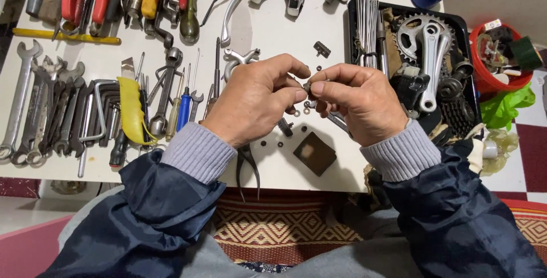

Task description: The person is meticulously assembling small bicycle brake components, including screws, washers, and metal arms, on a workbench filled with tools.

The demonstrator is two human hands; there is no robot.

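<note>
1. Left hand [256, 98] and right hand [356, 101] both pinch one tiny metal part [307, 87] between fingertips, mid-air over the white table [273, 27].
2. Small washers [302, 112] sit right underneath; wrenches [40, 107] far left, crankset [430, 47] in the right tray [350, 33].

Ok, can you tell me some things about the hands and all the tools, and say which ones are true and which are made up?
1. Both hands pinch one tiny dark part between them. True: the left hand and right hand meet at the small part, held by the fingers.
2. The wrenches lie on the right side of the table. False: the row of wrenches lies on the left.
3. A toothed crank sits in the black tray. True: the crank lies in the tray.
4. The bucket is blue. False: the bucket is red.
5. Small washers lie on the table under the hands. True: washers show there.
</note>
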